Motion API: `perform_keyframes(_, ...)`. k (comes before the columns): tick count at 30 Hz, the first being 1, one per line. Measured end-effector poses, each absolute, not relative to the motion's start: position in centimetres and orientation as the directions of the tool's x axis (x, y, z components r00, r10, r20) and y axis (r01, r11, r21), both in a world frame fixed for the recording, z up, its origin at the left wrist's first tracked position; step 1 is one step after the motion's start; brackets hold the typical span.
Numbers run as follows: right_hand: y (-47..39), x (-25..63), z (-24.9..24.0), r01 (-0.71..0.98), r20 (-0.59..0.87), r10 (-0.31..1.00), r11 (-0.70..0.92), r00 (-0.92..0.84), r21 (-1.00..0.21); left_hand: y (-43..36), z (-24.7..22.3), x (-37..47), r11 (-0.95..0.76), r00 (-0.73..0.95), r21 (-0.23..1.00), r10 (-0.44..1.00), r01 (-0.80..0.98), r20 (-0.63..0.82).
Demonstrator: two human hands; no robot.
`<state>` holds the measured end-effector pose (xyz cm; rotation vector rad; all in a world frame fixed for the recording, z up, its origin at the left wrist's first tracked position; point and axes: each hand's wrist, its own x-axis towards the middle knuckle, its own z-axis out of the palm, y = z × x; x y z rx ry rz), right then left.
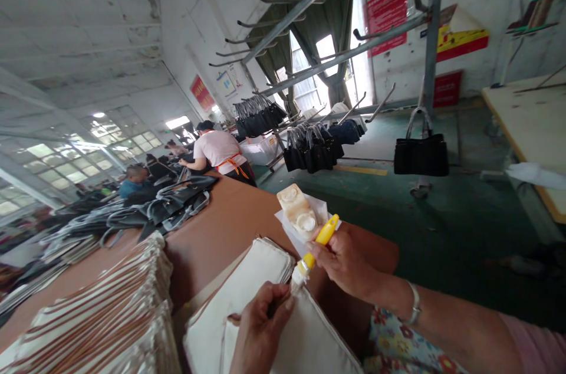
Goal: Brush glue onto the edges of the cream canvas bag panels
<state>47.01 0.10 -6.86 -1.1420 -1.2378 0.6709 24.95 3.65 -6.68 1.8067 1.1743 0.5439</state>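
Note:
My right hand [347,262] is closed around a brush with a yellow handle [328,230]. White paste coats the bristles, which rest at the edge of a cream fabric piece [313,335]. Fingers pinched, my left hand [263,324] grips that piece's edge right beside the bristles. Under and behind it lies a stack of similar cream pieces [254,271]. Just beyond my right hand, a stained whitish container [294,204] with white paste at its round opening sits on a white sheet [321,209].
A long row of layered cream pieces with brown edges [101,315] covers the brown table [230,209] at left. Black bags [163,209] are heaped farther back. A metal rack [389,38] carries more bags. A co-worker [221,153] bends over the table's far end.

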Motion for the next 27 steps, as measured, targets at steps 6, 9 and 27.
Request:
perform_keyframes(6, -1.4, 48.0, -4.9, 0.384, 0.479, 0.821, 0.353, 0.31, -0.854, 2.0, -6.1, 25.2, -0.113, 0.371, 0.879, 0.925, 0.464, -0.077)
perform_keyframes(9, -1.9, 47.3, -5.1, 0.333, 0.5, 0.83, 0.412, 0.248, -0.849, 1.5, -6.0, 25.2, -0.114, 0.361, 0.88, 0.93, 0.462, -0.07)
perform_keyframes(27, -0.3, 46.8, -7.7, -0.417, -0.035, 0.998, -0.012, 0.047, -0.909, -1.8, -6.9, 25.7, -0.311, 0.377, 0.845, 0.915, 0.436, 0.143)
